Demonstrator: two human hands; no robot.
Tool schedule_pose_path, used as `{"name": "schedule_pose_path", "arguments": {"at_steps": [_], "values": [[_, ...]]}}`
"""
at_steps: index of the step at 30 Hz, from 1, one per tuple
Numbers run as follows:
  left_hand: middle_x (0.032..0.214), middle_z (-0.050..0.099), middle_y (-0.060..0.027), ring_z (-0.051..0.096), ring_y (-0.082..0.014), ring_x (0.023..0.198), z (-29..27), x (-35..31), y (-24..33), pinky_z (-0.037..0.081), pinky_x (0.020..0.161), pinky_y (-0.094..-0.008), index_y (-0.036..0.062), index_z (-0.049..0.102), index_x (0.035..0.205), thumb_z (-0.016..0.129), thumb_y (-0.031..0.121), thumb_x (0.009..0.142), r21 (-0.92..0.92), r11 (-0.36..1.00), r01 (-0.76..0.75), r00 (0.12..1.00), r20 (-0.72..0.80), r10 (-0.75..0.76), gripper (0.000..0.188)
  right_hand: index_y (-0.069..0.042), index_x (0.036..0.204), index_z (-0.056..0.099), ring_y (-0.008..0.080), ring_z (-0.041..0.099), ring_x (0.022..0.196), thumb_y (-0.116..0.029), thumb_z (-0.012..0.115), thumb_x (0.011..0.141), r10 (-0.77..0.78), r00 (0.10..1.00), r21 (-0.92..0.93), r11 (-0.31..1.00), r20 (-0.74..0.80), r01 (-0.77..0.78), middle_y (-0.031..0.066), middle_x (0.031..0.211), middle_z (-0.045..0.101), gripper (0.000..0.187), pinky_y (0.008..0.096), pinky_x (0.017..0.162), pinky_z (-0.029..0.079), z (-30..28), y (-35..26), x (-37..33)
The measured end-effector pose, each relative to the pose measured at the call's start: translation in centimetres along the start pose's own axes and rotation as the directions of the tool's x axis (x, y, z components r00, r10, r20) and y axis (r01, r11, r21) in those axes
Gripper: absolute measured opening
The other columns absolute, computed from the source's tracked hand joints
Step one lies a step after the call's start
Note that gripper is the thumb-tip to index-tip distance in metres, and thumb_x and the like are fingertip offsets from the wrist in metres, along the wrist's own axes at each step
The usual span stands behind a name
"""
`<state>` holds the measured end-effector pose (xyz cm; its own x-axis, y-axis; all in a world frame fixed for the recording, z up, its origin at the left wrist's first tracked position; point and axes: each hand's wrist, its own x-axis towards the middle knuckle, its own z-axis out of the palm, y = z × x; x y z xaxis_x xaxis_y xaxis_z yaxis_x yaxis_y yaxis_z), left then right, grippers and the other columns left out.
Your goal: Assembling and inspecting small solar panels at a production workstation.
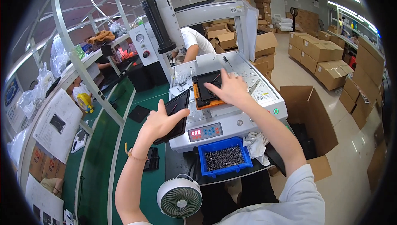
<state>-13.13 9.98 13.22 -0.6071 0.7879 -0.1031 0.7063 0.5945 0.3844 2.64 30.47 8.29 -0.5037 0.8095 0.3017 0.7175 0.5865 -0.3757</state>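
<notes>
Beneath the right fingers and stretching past them: white benchtop machine (257, 119). Nearer the body than both sets of fingers, blue bin (223, 171). At the left fingers, black panel (180, 101), tilted; left hand (162, 121) half open, thumb and fingers spread, seemingly holding its near edge. Just under the right fingers, orange fixture (211, 106), bearing black shell (204, 78). Right hand (232, 87): thumb and forefinger wide apart over shell; any grip, cannot tell. Smallest, below the fingers: dark pieces (225, 158) filling bin.
</notes>
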Motion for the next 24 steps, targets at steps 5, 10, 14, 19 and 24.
{"name": "schedule_pose_path", "arguments": {"at_steps": [5, 10, 14, 19, 24], "values": [[0.127, 0.050, -0.0379, 0.053, -0.0461, 0.121, 0.5, -3.8, -1.6, 0.045, 0.100, -0.0433, -0.0058, 0.021, 0.152, 0.061, 0.079, 0.069, 0.080, 0.996, -0.051, 0.995, -0.077, 0.057, 0.125, 0.004, 0.140, 0.042, 0.0419, 0.040, 0.132, -0.032, 0.061, 0.093, -0.267, 0.892, -0.042, 0.962, -0.366, 0.270, 0.0237, 0.141, 0.045, 0.062, 0.0467, 0.111, 0.032, 0.2, 12.8, -9.5], [0.117, 0.054, -0.0326, 0.057, -0.0432, 0.112, 1.9, -5.1, -0.7, 0.047, 0.096, -0.0427, -0.0069, 0.021, 0.152, 0.064, 0.075, 0.070, 0.072, 0.992, -0.104, 0.993, -0.055, 0.108, 0.124, 0.003, 0.143, 0.040, 0.0395, 0.034, 0.138, -0.029, 0.062, 0.091, -0.187, 0.932, -0.190, 0.973, -0.310, 0.132, 0.0206, 0.148, 0.040, 0.065, 0.0462, 0.114, 0.029, 1.7, 17.9, -17.3], [0.116, 0.054, -0.0326, 0.057, -0.0430, 0.110, 3.6, -4.9, 1.1, 0.048, 0.094, -0.0430, -0.0069, 0.019, 0.152, 0.066, 0.072, 0.072, 0.062, 0.971, -0.231, 0.971, -0.039, 0.234, 0.122, -0.005, 0.143, 0.043, 0.0382, 0.035, 0.138, -0.036, 0.066, 0.089, -0.155, 0.916, -0.125, 0.985, -0.369, 0.116, 0.0154, 0.150, 0.039, 0.067, 0.0472, 0.110, 0.033, 2.3, 18.1, -17.4], [0.111, 0.053, -0.0335, 0.057, -0.0443, 0.106, 4.8, -6.2, 2.9, 0.049, 0.090, -0.0439, -0.0077, 0.019, 0.151, 0.067, 0.069, 0.074, 0.077, 0.954, -0.288, 0.958, 0.027, 0.287, 0.120, -0.007, 0.137, 0.049, 0.0410, 0.039, 0.131, -0.040, 0.068, 0.086, -0.159, 0.894, -0.128, 0.985, -0.418, 0.116, 0.0160, 0.141, 0.044, 0.063, 0.0500, 0.107, 0.035, 2.2, 18.0, -17.0], [0.110, 0.052, -0.0327, 0.057, -0.0442, 0.101, 5.9, -8.4, 4.2, 0.050, 0.088, -0.0446, -0.0111, 0.020, 0.149, 0.069, 0.068, 0.073, 0.074, 0.921, -0.383, 0.924, 0.045, 0.380, 0.120, -0.005, 0.134, 0.050, 0.0404, 0.044, 0.126, -0.030, 0.069, 0.088, -0.274, 0.817, -0.256, 0.953, -0.508, 0.160, 0.0201, 0.136, 0.047, 0.056, 0.0479, 0.102, 0.041, 1.1, 16.5, -17.5]]}}
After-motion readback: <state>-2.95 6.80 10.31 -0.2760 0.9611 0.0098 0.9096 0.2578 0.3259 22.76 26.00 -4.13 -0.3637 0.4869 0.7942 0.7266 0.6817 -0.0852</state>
